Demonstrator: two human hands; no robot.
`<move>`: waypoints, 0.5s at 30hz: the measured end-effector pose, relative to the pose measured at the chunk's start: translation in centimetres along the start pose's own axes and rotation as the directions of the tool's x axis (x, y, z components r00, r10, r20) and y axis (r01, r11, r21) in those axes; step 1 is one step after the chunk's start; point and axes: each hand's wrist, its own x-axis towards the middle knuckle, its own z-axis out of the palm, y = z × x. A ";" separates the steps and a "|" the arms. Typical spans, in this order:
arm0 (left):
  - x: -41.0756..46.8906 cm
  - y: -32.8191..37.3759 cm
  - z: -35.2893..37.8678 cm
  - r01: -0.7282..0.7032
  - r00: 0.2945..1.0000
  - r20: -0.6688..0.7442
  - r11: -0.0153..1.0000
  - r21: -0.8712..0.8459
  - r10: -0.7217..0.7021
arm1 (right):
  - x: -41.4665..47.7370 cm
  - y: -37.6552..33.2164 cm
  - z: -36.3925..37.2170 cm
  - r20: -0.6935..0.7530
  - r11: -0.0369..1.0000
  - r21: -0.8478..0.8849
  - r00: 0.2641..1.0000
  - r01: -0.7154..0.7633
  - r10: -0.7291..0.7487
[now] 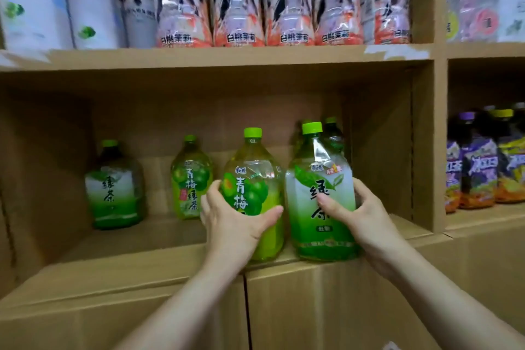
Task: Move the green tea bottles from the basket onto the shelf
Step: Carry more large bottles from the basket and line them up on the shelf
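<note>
The cardboard shelf (pixel 170 236) fills the view, its open bay running away from both hands toward a back wall. On its front edge stand two green tea bottles, upright, long axes vertical, close side by side. The left hand (pixel 235 219) is wrapped round the lower body of the plum green tea bottle (pixel 252 179), thumb across the label; the right hand (pixel 358 207) is clamped the same way on the green tea bottle (pixel 318 187). Each bottle sits directly ahead of its own hand, so neither arm needs to cross. My guess is that the coming move is a straight push deeper into the bay. Beyond the right hand more green-capped bottles (pixel 331 133) stand right behind its bottle and would stop it early. Beyond and left of the left hand, two placed bottles (pixel 190 179) (pixel 113 187) stand near the back, with free floor between. The basket is out of view
</note>
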 end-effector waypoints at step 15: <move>1.4 -0.5 -3.0 -0.117 0.954 0.294 0.975 0.189 0.057 | 1.8 -1.1 -1.9 0.010 0.899 -0.431 0.997 0.074 -0.077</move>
